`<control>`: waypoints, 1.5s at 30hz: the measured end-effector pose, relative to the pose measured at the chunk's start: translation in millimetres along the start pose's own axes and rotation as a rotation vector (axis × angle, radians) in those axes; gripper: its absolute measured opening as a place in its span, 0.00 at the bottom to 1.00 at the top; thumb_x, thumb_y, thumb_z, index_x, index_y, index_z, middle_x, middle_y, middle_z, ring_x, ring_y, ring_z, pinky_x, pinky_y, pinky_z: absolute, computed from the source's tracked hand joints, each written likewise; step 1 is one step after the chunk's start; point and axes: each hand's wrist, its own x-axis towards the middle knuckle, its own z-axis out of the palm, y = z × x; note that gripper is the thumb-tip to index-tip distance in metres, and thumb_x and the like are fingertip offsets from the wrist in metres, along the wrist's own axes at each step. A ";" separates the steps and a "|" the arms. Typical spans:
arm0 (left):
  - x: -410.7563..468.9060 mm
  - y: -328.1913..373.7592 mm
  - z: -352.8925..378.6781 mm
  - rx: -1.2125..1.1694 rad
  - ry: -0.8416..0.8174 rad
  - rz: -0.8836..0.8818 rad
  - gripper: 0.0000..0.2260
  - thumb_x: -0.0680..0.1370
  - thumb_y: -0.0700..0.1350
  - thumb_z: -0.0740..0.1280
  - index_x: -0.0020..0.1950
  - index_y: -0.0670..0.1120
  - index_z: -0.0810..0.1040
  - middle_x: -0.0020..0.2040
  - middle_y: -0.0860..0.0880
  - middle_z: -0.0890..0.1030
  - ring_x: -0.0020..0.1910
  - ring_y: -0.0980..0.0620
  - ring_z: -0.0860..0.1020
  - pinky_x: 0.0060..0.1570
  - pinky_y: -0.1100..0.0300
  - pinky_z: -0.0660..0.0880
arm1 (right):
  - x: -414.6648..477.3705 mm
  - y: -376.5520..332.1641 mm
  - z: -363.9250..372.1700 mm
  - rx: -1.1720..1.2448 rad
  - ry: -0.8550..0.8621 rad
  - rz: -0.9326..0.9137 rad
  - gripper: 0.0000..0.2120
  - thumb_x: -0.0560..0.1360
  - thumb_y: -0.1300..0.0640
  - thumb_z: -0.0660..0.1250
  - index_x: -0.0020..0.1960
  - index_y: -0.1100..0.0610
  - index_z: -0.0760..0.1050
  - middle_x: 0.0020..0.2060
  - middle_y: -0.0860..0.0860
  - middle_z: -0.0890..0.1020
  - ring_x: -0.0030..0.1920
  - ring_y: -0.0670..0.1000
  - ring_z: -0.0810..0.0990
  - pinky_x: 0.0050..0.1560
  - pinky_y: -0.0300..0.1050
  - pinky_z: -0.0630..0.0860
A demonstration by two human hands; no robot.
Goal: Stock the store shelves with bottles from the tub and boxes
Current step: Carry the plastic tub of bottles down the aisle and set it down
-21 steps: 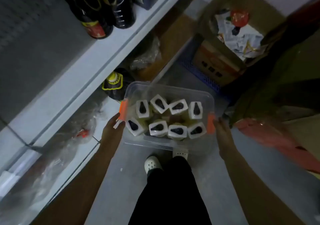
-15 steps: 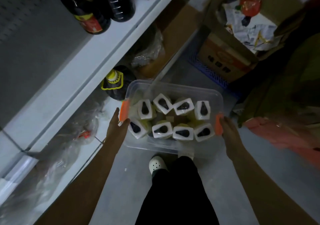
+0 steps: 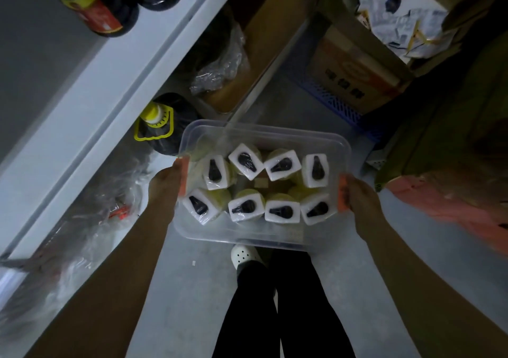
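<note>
Nearest are two legs in black trousers and a white shoe on the grey floor. Both bare forearms reach forward over them.

The left hand grips the orange handle at the left end of the tub. The right hand grips the other orange handle at the right end. The thumbs lie on top and the fingers curl under, out of sight. The clear tub is held level above the shoe, clear of the floor, just beside the shelf on the left.

Eight bottles stand upright in the tub in two rows of four. Each has a white top with a dark drop-shaped mark, under film.

Past the left hand, a dark jug with a yellow cap stands on the low shelf level, near crumpled clear plastic. Dark bottles stand on the level above.

On the right lies a pink cloth. Further off, an open cardboard box holding crumpled paper sits on a blue crate.
</note>
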 end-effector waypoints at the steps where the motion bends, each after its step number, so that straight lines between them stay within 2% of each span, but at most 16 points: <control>1: 2.1 2.1 0.1 -0.018 -0.007 -0.033 0.21 0.81 0.59 0.59 0.48 0.42 0.77 0.47 0.42 0.78 0.48 0.45 0.75 0.51 0.54 0.70 | 1.0 -2.0 2.3 -0.014 -0.008 0.002 0.16 0.82 0.51 0.59 0.40 0.56 0.74 0.37 0.56 0.77 0.39 0.52 0.75 0.46 0.46 0.73; 4: 7.4 9.2 2.5 0.135 -0.050 -0.070 0.27 0.80 0.65 0.54 0.45 0.41 0.73 0.45 0.42 0.75 0.49 0.43 0.73 0.53 0.52 0.70 | 9.6 0.4 8.2 -0.086 0.029 0.004 0.19 0.82 0.47 0.58 0.39 0.58 0.73 0.36 0.54 0.75 0.37 0.50 0.74 0.43 0.45 0.72; 6: 10.1 12.1 3.2 0.243 -0.052 -0.057 0.30 0.79 0.67 0.50 0.47 0.40 0.73 0.47 0.40 0.75 0.50 0.41 0.74 0.59 0.49 0.71 | 14.1 0.8 11.5 -0.103 0.059 0.004 0.22 0.82 0.45 0.57 0.39 0.60 0.71 0.35 0.56 0.74 0.38 0.53 0.74 0.46 0.48 0.72; 10: 16.8 5.0 2.6 0.247 -0.029 -0.026 0.30 0.80 0.66 0.51 0.40 0.41 0.74 0.48 0.37 0.79 0.54 0.38 0.77 0.62 0.46 0.71 | 21.3 1.8 13.6 -0.175 0.066 0.067 0.25 0.80 0.38 0.55 0.40 0.59 0.71 0.35 0.54 0.73 0.45 0.56 0.75 0.53 0.53 0.73; 13: 20.4 4.0 4.0 0.257 0.001 -0.026 0.32 0.79 0.67 0.49 0.38 0.41 0.74 0.47 0.38 0.80 0.54 0.38 0.77 0.59 0.51 0.71 | 25.3 1.9 11.5 -0.172 0.032 0.094 0.25 0.80 0.37 0.54 0.48 0.58 0.75 0.44 0.56 0.79 0.51 0.58 0.77 0.62 0.57 0.74; 16: 20.2 5.8 9.8 0.290 0.050 -0.006 0.33 0.79 0.68 0.49 0.36 0.41 0.73 0.39 0.40 0.78 0.48 0.40 0.76 0.50 0.52 0.69 | 25.2 -1.1 10.4 -0.174 0.029 0.092 0.24 0.80 0.36 0.54 0.39 0.54 0.73 0.43 0.56 0.79 0.51 0.57 0.77 0.62 0.57 0.73; 18: 18.4 4.5 13.5 0.318 0.092 0.021 0.32 0.79 0.67 0.50 0.35 0.40 0.72 0.34 0.44 0.73 0.44 0.42 0.73 0.46 0.53 0.65 | 27.2 -1.9 10.7 -0.208 0.061 0.059 0.26 0.80 0.37 0.54 0.39 0.57 0.74 0.46 0.59 0.79 0.50 0.57 0.76 0.62 0.57 0.73; 21: 12.5 -5.5 11.9 0.313 0.110 0.016 0.32 0.79 0.67 0.50 0.35 0.40 0.71 0.32 0.45 0.71 0.42 0.44 0.71 0.44 0.53 0.63 | 26.3 -4.0 11.3 -0.224 0.098 0.007 0.30 0.81 0.40 0.55 0.48 0.68 0.77 0.43 0.62 0.78 0.48 0.58 0.76 0.58 0.54 0.73; 24: -0.7 -21.4 3.7 0.309 0.130 -0.006 0.33 0.79 0.67 0.50 0.36 0.39 0.74 0.33 0.45 0.71 0.43 0.43 0.72 0.45 0.53 0.64 | 20.4 -0.7 7.5 -0.212 0.095 -0.037 0.26 0.80 0.40 0.58 0.34 0.59 0.72 0.32 0.55 0.74 0.39 0.55 0.74 0.44 0.48 0.73; 26: -19.0 -31.5 -9.6 0.309 0.147 -0.023 0.34 0.79 0.67 0.50 0.37 0.38 0.75 0.33 0.44 0.72 0.43 0.42 0.73 0.46 0.53 0.65 | 8.4 -2.0 3.6 -0.229 0.091 -0.090 0.25 0.80 0.42 0.58 0.31 0.58 0.67 0.29 0.54 0.72 0.34 0.51 0.72 0.36 0.43 0.69; 30: -78.7 -46.7 -53.1 0.150 0.173 -0.125 0.33 0.77 0.69 0.54 0.37 0.39 0.75 0.36 0.40 0.75 0.44 0.39 0.77 0.48 0.51 0.70 | -45.1 -26.7 -10.9 -0.316 0.061 -0.232 0.26 0.81 0.44 0.58 0.31 0.59 0.66 0.28 0.52 0.70 0.30 0.48 0.68 0.32 0.41 0.64; 33: -146.3 -58.0 -98.6 -0.017 0.192 -0.228 0.32 0.75 0.70 0.58 0.33 0.41 0.73 0.34 0.43 0.76 0.43 0.40 0.77 0.50 0.52 0.72 | -105.6 -54.8 -23.9 -0.402 -0.012 -0.293 0.27 0.81 0.43 0.58 0.31 0.61 0.65 0.28 0.55 0.70 0.32 0.52 0.69 0.33 0.42 0.64; 36: -215.4 -72.5 -137.4 -0.153 0.260 -0.300 0.31 0.74 0.70 0.61 0.33 0.41 0.73 0.35 0.43 0.76 0.43 0.41 0.77 0.51 0.52 0.73 | -157.2 -70.1 -35.0 -0.424 -0.069 -0.304 0.26 0.79 0.41 0.61 0.34 0.62 0.69 0.32 0.58 0.73 0.38 0.55 0.73 0.43 0.47 0.70; 39: -277.2 -97.3 -160.8 -0.227 0.341 -0.352 0.30 0.75 0.68 0.60 0.31 0.42 0.69 0.34 0.43 0.73 0.39 0.42 0.73 0.50 0.51 0.71 | -200.5 -80.3 -36.6 -0.435 -0.114 -0.278 0.25 0.76 0.39 0.65 0.33 0.59 0.70 0.34 0.58 0.75 0.41 0.60 0.77 0.55 0.59 0.76; 43: -346.4 -153.5 -168.1 -0.345 0.473 -0.469 0.33 0.73 0.71 0.60 0.30 0.41 0.72 0.34 0.40 0.75 0.40 0.40 0.76 0.47 0.50 0.74 | -243.2 -82.8 -23.7 -0.532 -0.239 -0.326 0.23 0.76 0.39 0.66 0.40 0.60 0.76 0.39 0.57 0.77 0.46 0.58 0.77 0.58 0.52 0.74; 45: -368.5 -171.8 -166.9 -0.427 0.541 -0.503 0.34 0.73 0.71 0.61 0.28 0.40 0.72 0.30 0.40 0.74 0.38 0.40 0.76 0.43 0.51 0.72 | -252.3 -84.5 -13.6 -0.638 -0.291 -0.359 0.29 0.73 0.34 0.64 0.47 0.62 0.79 0.44 0.60 0.81 0.49 0.59 0.79 0.58 0.52 0.76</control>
